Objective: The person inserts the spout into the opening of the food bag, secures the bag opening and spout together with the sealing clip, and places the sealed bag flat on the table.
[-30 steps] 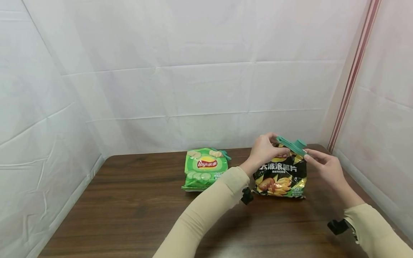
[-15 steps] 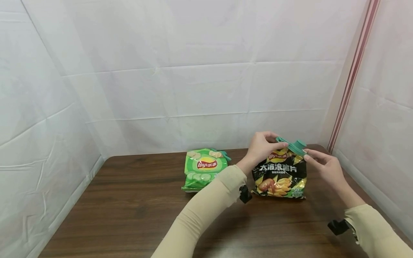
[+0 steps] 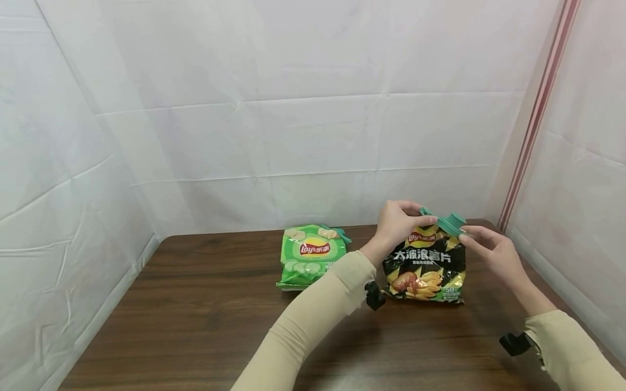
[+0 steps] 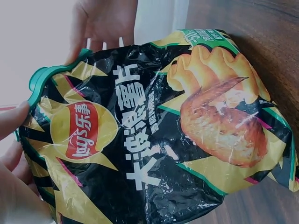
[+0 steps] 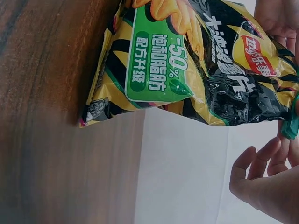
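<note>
A black and yellow bag of potato chips (image 3: pixel 424 266) stands upright at the right of the table. Across its top runs a green bag clip (image 3: pixel 451 223) with a round, spout-like part. My left hand (image 3: pixel 398 225) pinches the clip and the bag's upper edge at the left, thumb in front; its other fingers are partly hidden behind. At the clip's other end, my right hand (image 3: pixel 496 250) pinches between thumb and index finger. In the right wrist view, the remaining fingers of that hand (image 5: pixel 254 165) are loosely bent beside the bag, and the clip (image 5: pixel 291 122) shows at the edge.
A green bag of chips (image 3: pixel 313 255) lies left of the black one, with another green clip (image 3: pixel 342 235) at its upper right corner. White cloth walls (image 3: pixel 293 136) enclose the back and sides of the brown wooden table (image 3: pixel 210 315).
The left hand has shifted slightly left, uncovering the logo on the black bag. The clip's left part has dropped lower behind the thumb. The right hand has barely moved.
</note>
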{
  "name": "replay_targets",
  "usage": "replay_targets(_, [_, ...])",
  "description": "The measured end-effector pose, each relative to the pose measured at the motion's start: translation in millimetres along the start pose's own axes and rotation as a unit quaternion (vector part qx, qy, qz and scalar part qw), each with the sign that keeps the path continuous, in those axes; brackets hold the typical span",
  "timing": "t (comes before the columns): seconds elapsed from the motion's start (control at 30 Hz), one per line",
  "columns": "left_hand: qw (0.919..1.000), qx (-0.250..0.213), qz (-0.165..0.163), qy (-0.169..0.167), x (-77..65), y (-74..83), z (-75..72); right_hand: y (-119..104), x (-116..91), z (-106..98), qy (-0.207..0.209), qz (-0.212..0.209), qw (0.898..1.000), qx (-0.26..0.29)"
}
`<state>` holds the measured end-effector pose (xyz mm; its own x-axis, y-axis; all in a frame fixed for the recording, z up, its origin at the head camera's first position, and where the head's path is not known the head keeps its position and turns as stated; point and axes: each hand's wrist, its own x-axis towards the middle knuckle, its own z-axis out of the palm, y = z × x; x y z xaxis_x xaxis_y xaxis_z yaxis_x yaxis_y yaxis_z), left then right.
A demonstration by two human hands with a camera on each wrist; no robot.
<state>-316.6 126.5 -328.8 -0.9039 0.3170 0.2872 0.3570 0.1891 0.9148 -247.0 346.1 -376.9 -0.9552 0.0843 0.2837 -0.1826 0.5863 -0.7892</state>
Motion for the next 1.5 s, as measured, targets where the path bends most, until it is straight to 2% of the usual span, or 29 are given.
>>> replay_targets(0.33, [0.9999, 0.005, -0.013, -0.008, -0.3, 4.9, 1.5, -16.0, 11.9, 8.4, -0.021, -0.003, 0.999, 0.025])
replay_targets(0.53, [0.9997, -0.004, -0.019, -0.011, -1.9, 6.0, 0.8, -18.7, 13.3, 5.2, -0.035, 0.012, 0.999, 0.003])
replay_targets(0.73, [0.9997, -0.001, -0.022, -0.012, -2.3, 7.5, 2.4, -23.1, 14.1, 1.0, -0.037, 0.003, 0.999, -0.009])
replay_targets(1.07, [0.9998, 0.009, -0.010, -0.010, -1.7, 8.9, 2.1, -19.8, 13.3, 5.9, -0.009, -0.020, 1.000, -0.007])
replay_targets(1.33, [0.9997, 0.017, -0.006, -0.015, -1.3, 9.5, 1.2, -20.4, 15.1, 1.6, -0.051, -0.006, 0.999, -0.001])
replay_targets(1.5, [0.9996, 0.008, 0.004, -0.027, -1.6, 7.8, 0.5, -19.9, 15.3, 1.2, -0.043, -0.027, 0.999, -0.009])
